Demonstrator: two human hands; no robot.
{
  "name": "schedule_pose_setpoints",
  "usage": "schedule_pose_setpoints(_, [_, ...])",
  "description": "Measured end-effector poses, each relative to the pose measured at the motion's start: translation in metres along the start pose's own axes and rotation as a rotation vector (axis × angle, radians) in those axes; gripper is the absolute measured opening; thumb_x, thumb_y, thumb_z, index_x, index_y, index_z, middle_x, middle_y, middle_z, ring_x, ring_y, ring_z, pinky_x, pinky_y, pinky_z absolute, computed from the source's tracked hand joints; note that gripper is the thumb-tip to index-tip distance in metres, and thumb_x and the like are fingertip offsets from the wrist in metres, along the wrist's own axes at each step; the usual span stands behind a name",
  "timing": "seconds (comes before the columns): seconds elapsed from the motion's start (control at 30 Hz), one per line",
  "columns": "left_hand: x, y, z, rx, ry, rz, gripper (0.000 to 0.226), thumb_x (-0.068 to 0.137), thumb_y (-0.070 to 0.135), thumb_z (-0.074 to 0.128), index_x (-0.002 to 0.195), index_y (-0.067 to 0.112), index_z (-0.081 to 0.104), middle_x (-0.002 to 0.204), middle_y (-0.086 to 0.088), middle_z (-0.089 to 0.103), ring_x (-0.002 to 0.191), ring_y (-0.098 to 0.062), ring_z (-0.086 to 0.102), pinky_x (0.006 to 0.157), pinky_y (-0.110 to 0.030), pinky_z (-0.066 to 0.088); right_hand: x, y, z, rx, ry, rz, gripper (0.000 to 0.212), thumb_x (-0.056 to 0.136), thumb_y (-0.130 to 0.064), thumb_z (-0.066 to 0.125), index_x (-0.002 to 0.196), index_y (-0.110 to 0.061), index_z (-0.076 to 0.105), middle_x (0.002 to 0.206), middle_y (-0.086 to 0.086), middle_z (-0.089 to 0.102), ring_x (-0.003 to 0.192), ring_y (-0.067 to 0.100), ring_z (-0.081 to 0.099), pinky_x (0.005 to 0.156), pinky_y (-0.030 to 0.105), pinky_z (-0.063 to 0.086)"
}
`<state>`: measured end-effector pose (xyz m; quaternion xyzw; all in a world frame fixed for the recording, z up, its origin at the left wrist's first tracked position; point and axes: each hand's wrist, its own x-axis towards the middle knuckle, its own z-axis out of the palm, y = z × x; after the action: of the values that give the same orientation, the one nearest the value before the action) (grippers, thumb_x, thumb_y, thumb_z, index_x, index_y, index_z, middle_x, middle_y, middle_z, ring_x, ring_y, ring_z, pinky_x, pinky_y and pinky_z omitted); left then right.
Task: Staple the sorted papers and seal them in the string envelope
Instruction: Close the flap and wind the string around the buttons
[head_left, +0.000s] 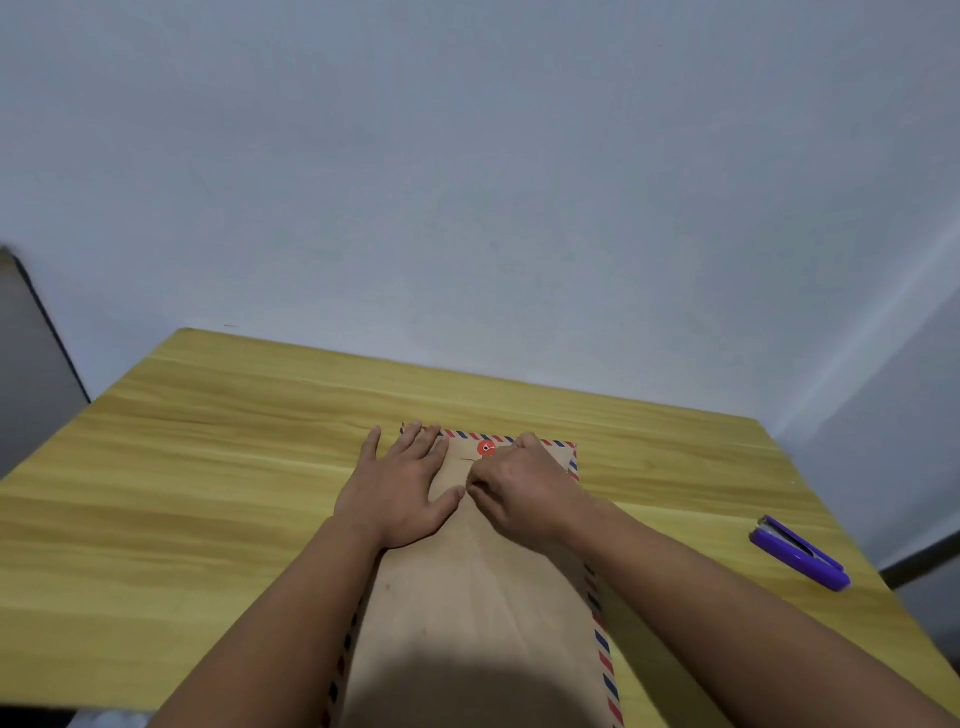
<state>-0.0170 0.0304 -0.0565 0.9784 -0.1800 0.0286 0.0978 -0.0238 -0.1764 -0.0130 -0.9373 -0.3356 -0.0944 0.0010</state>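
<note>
A brown string envelope (483, 597) with a red and blue striped border lies lengthwise on the yellow wooden table (208, 467). Its flap is folded down at the far end, where a red round button (486, 448) shows. My left hand (405, 488) lies flat, fingers spread, on the flap's left part. My right hand (519, 488) rests curled on the flap just right of the button, its fingertips pinched together near a thin string. The papers are not in sight. A purple stapler (800, 553) lies on the table to the right, apart from both hands.
A pale wall stands right behind the table's far edge. A dark grey panel (31, 364) stands off the table's left side. The table's right edge runs just beyond the stapler.
</note>
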Motion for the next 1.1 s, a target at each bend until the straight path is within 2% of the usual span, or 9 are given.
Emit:
schedule_pose_setpoints(0.13, [-0.001, 0.0, -0.001, -0.02, 0.011, 0.012, 0.083, 0.093, 0.072, 0.019, 0.163, 0.028, 0.015, 0.172, 0.009, 0.004, 0.158, -0.009, -0.005, 0.125, -0.056, -0.006, 0.036, 0.009, -0.012, -0.131, -0.035, -0.13, 0.022, 0.096, -0.024, 0.052, 0.075, -0.02, 0.054, 0.068, -0.001, 0.064, 0.062, 0.026, 0.057, 0.075, 0.04, 0.034])
schedule_pose_setpoints(0.23, [-0.001, 0.001, -0.001, -0.01, 0.017, 0.012, 0.082, 0.094, 0.071, 0.023, 0.163, 0.028, 0.015, 0.172, 0.009, 0.004, 0.158, -0.01, -0.004, 0.125, -0.056, -0.006, 0.055, 0.025, -0.01, -0.229, -0.086, -0.159, 0.016, 0.093, -0.024, 0.063, 0.077, -0.021, 0.062, 0.077, -0.002, 0.063, 0.068, 0.027, 0.064, 0.071, 0.039, 0.032])
schedule_pose_setpoints(0.33, [0.0, 0.0, -0.001, -0.016, 0.018, 0.009, 0.084, 0.093, 0.072, 0.023, 0.163, 0.026, 0.018, 0.172, 0.009, 0.004, 0.158, -0.01, -0.004, 0.125, -0.055, -0.007, 0.062, 0.04, -0.003, -0.195, -0.139, -0.048, 0.014, 0.096, -0.026, 0.058, 0.088, -0.024, 0.068, 0.087, -0.007, 0.057, 0.08, 0.023, 0.065, 0.073, 0.037, 0.029])
schedule_pose_setpoints(0.47, [0.0, 0.0, -0.002, -0.019, 0.009, 0.006, 0.085, 0.093, 0.073, 0.024, 0.163, 0.026, 0.017, 0.172, 0.01, 0.003, 0.158, -0.009, -0.004, 0.125, -0.055, -0.008, 0.068, 0.047, -0.005, -0.016, -0.183, 0.126, 0.023, 0.1, -0.032, 0.054, 0.1, -0.023, 0.075, 0.105, -0.005, 0.069, 0.097, 0.02, 0.065, 0.084, 0.039, 0.042])
schedule_pose_setpoints(0.63, [-0.001, 0.0, -0.001, -0.019, 0.013, 0.002, 0.084, 0.093, 0.072, 0.024, 0.163, 0.027, 0.018, 0.172, 0.01, 0.003, 0.158, -0.009, -0.004, 0.125, -0.055, -0.008, 0.076, 0.05, -0.003, 0.106, -0.25, 0.348, 0.016, 0.093, -0.026, 0.064, 0.083, -0.02, 0.075, 0.088, -0.005, 0.074, 0.088, 0.021, 0.065, 0.078, 0.037, 0.055])
schedule_pose_setpoints(0.73, [-0.001, 0.0, -0.002, -0.024, 0.014, 0.002, 0.084, 0.092, 0.073, 0.024, 0.163, 0.027, 0.018, 0.172, 0.01, 0.003, 0.158, -0.008, -0.005, 0.125, -0.054, -0.009, 0.076, 0.053, -0.005, 0.123, -0.265, 0.378, 0.016, 0.092, -0.023, 0.064, 0.079, -0.018, 0.072, 0.087, -0.004, 0.074, 0.085, 0.019, 0.063, 0.075, 0.035, 0.052])
schedule_pose_setpoints(0.83, [-0.002, 0.0, -0.003, -0.023, 0.013, 0.001, 0.084, 0.093, 0.073, 0.024, 0.163, 0.027, 0.019, 0.172, 0.01, 0.003, 0.158, -0.008, -0.005, 0.125, -0.054, -0.009, 0.07, 0.056, -0.008, 0.091, -0.266, 0.366, 0.017, 0.095, -0.025, 0.059, 0.084, -0.02, 0.072, 0.094, -0.003, 0.073, 0.086, 0.02, 0.057, 0.076, 0.033, 0.041])
schedule_pose_setpoints(0.9, [-0.001, 0.0, -0.003, -0.026, 0.017, 0.001, 0.085, 0.092, 0.074, 0.024, 0.163, 0.027, 0.019, 0.172, 0.01, 0.004, 0.158, -0.009, -0.004, 0.125, -0.054, -0.009, 0.064, 0.059, -0.009, 0.084, -0.261, 0.372, 0.019, 0.096, -0.026, 0.057, 0.088, -0.019, 0.073, 0.094, -0.003, 0.073, 0.089, 0.022, 0.061, 0.076, 0.034, 0.039])
schedule_pose_setpoints(1.1, [-0.002, 0.001, -0.003, 0.005, 0.0, -0.015, 0.084, 0.092, 0.075, 0.021, 0.163, 0.03, 0.015, 0.172, 0.012, 0.0, 0.157, -0.008, -0.007, 0.125, -0.053, -0.009, 0.034, 0.064, -0.01, 0.178, -0.204, 0.472, 0.019, 0.098, -0.034, 0.056, 0.101, -0.023, 0.071, 0.105, -0.006, 0.07, 0.099, 0.02, 0.063, 0.085, 0.038, 0.05])
